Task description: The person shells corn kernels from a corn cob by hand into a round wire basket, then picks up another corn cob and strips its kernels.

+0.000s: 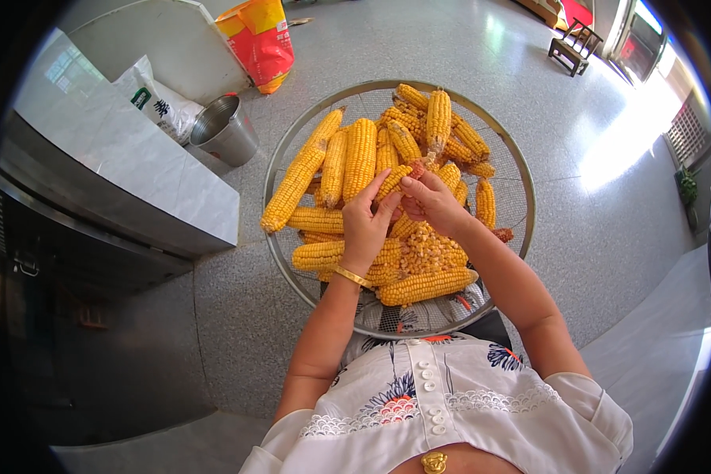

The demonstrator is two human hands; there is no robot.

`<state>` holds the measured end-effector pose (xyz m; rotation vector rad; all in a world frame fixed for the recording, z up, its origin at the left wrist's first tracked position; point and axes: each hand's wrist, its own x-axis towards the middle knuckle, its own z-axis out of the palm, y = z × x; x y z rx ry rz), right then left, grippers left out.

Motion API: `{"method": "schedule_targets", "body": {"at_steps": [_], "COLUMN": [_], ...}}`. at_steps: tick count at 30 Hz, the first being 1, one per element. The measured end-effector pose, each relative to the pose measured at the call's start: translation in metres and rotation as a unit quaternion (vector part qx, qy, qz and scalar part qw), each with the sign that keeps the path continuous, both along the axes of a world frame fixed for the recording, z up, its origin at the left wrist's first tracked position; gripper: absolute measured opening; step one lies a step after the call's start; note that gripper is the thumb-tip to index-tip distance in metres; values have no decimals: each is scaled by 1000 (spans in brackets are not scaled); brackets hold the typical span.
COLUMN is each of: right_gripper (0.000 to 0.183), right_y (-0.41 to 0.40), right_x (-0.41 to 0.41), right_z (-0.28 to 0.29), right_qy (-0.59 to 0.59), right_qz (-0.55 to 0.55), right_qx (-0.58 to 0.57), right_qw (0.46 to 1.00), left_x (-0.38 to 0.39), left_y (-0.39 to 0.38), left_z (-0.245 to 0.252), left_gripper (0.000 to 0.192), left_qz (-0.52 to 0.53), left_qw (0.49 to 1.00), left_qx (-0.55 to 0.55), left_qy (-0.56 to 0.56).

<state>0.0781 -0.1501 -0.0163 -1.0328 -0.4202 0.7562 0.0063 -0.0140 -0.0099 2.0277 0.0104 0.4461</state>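
Observation:
Between my two hands is a partly shelled ear of corn (393, 181), with bare reddish cob showing at its far right end. My left hand (367, 216) grips its left side, and a gold bangle circles that wrist. My right hand (432, 198) holds the right end, the thumb pressed near the bare cob. Under the hands, a round wire-mesh sieve (528, 195) carries many whole yellow ears, such as a long one (360, 159) left of centre. Loose kernels (429, 252) lie heaped below my right hand. A bare red cob (502, 234) rests near the right rim.
A metal bucket (228, 131) stands left of the sieve, beside a white sack (157, 101). Behind them is a red and yellow bag (260, 47). A marble-topped counter (172, 183) juts in from the left. A small wooden chair (575, 48) stands at far right on the speckled floor (575, 237).

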Motion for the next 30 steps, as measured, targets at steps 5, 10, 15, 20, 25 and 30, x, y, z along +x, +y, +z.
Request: {"method": "schedule_targets", "body": {"at_steps": [5,10,15,20,25,30], "right_gripper": [23,18,25,33,33,29], "right_y": [-2,-2,-1,0,-2,-7], "right_x": [0,1,7,2,5,11], "right_z": [-1,2,2,3,0,-3], "right_qy": [-2,-15,-34,-21,-74,-83], "right_qz": [3,17,-12,-103,-59,-13], "right_qx": [10,27,15,-45,-45,-18], "right_qw": [1000,999,999,993,994,996], "left_x": [-1,0,2,3,5,2], "left_y": [-1,1,2,1,0,-3], "left_z": [5,5,3,1,-5,4], "left_gripper": [39,41,42,39,37,37], "left_qz": [-28,-43,-26,-9,-15,-29], "left_qw": [987,975,993,994,989,981], "left_qx": [-158,-220,-107,-22,-144,-190], "left_qy": [17,6,-51,-107,-24,-13]}}
